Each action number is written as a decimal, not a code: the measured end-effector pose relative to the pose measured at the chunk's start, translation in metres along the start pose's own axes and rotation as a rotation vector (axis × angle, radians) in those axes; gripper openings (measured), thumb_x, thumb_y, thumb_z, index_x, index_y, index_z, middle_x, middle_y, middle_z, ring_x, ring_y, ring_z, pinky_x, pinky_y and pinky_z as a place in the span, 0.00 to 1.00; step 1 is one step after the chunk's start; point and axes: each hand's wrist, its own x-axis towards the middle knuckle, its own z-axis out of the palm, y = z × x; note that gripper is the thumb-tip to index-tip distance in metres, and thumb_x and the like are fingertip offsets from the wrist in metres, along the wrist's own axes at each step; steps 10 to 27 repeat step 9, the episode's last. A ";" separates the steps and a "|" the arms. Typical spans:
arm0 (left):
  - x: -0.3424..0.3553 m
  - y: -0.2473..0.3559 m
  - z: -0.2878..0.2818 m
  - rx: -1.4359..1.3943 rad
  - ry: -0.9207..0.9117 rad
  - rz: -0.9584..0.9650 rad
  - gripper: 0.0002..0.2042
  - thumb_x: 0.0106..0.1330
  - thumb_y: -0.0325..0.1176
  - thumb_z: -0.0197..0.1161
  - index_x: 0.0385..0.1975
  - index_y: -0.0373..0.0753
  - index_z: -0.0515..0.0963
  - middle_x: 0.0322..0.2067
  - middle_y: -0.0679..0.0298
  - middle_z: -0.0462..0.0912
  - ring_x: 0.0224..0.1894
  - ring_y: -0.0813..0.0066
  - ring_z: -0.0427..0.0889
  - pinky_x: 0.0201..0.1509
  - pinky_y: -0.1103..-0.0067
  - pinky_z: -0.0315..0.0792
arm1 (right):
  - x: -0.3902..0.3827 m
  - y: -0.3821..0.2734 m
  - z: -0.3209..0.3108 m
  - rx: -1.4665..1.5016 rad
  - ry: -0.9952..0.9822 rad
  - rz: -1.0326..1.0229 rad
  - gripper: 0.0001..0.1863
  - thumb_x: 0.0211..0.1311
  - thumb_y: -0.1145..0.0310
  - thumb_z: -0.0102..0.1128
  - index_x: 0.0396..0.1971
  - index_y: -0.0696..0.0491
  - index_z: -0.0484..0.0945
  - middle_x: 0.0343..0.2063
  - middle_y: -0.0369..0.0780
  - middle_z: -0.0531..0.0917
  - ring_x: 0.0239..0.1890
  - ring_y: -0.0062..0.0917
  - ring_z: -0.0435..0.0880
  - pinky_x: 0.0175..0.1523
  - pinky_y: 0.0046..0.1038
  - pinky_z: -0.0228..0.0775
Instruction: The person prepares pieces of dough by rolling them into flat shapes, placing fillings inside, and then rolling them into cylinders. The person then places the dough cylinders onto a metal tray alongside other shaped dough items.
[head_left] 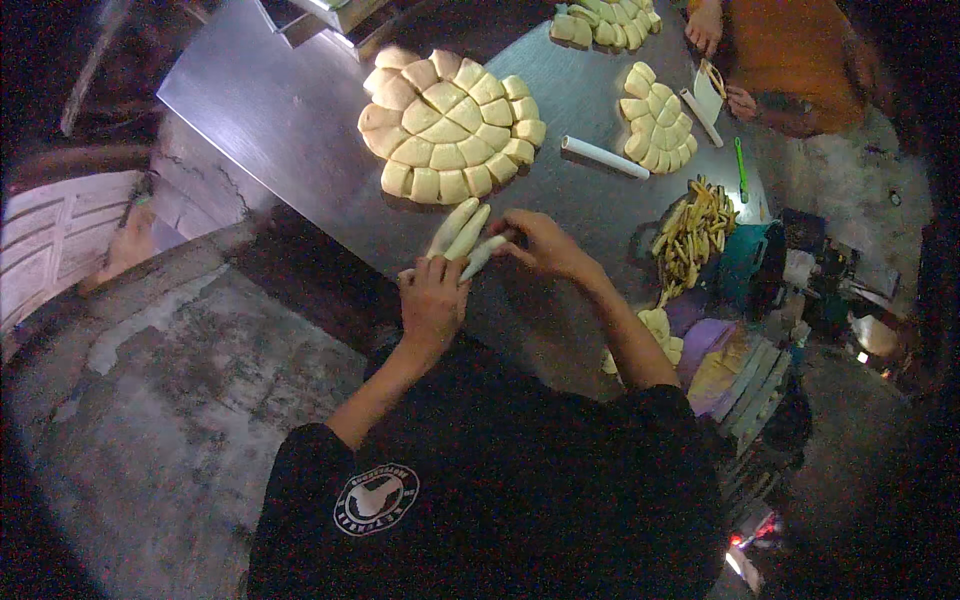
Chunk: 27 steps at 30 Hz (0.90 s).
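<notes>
Near the front edge of the metal table, two long pale dough rolls (463, 229) lie side by side. My left hand (432, 303) is over their near ends, its fingers closed on them. A third dough roll (483, 257) sticks out to the right between my hands. The thumb and fingers of my right hand (542, 244) pinch its far end. Just beyond, a large round of cut dough pieces (450, 128) is spread on the table. What lies under my left palm is hidden.
The metal table (300, 140) also bears a white rolling pin (605, 158), a smaller cut dough cluster (657, 120), and a heap of brownish-yellow strips (695, 230). A green-handled tool (741, 170) lies near the right edge. Another person's hand (741, 102) is beside a white blade.
</notes>
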 end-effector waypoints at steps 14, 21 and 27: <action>0.019 -0.008 -0.015 -0.029 -0.083 -0.193 0.45 0.48 0.40 0.77 0.65 0.36 0.59 0.56 0.53 0.67 0.61 0.52 0.64 0.67 0.61 0.59 | 0.023 -0.018 0.006 0.026 0.233 0.068 0.25 0.57 0.64 0.71 0.52 0.52 0.72 0.41 0.40 0.83 0.38 0.19 0.81 0.42 0.26 0.74; 0.019 -0.008 -0.015 -0.029 -0.083 -0.193 0.45 0.48 0.40 0.77 0.65 0.36 0.59 0.56 0.53 0.67 0.61 0.52 0.64 0.67 0.61 0.59 | 0.023 -0.018 0.006 0.026 0.233 0.068 0.25 0.57 0.64 0.71 0.52 0.52 0.72 0.41 0.40 0.83 0.38 0.19 0.81 0.42 0.26 0.74; 0.019 -0.008 -0.015 -0.029 -0.083 -0.193 0.45 0.48 0.40 0.77 0.65 0.36 0.59 0.56 0.53 0.67 0.61 0.52 0.64 0.67 0.61 0.59 | 0.023 -0.018 0.006 0.026 0.233 0.068 0.25 0.57 0.64 0.71 0.52 0.52 0.72 0.41 0.40 0.83 0.38 0.19 0.81 0.42 0.26 0.74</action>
